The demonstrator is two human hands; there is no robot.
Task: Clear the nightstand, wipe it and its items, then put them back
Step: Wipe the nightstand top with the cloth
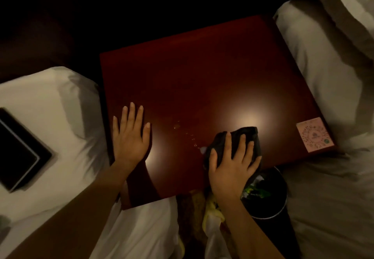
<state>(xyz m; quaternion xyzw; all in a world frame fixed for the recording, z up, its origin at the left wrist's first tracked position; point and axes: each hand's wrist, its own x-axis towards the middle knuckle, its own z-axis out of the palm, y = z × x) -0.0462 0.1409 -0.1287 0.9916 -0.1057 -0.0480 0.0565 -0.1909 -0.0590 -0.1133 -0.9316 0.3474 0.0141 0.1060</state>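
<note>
1. Head view, what I can't read: room is dim and the far side is black. The pink sticker (314, 135) on the near right corner has a blurred print. Contents of the dark bin (267, 202) below the front edge are unclear.
2. My left hand (131, 137) lies flat and spread on the nightstand (202, 76) top, holding nothing.
3. My right hand (232, 163) presses a dark cloth (238, 141) onto the front edge, fingers draped over it.
4. Droplets (186, 133) sit between the hands.
5. White bedding (60, 96) flanks both sides; a black tablet (18, 149) rests on the left bed.
</note>
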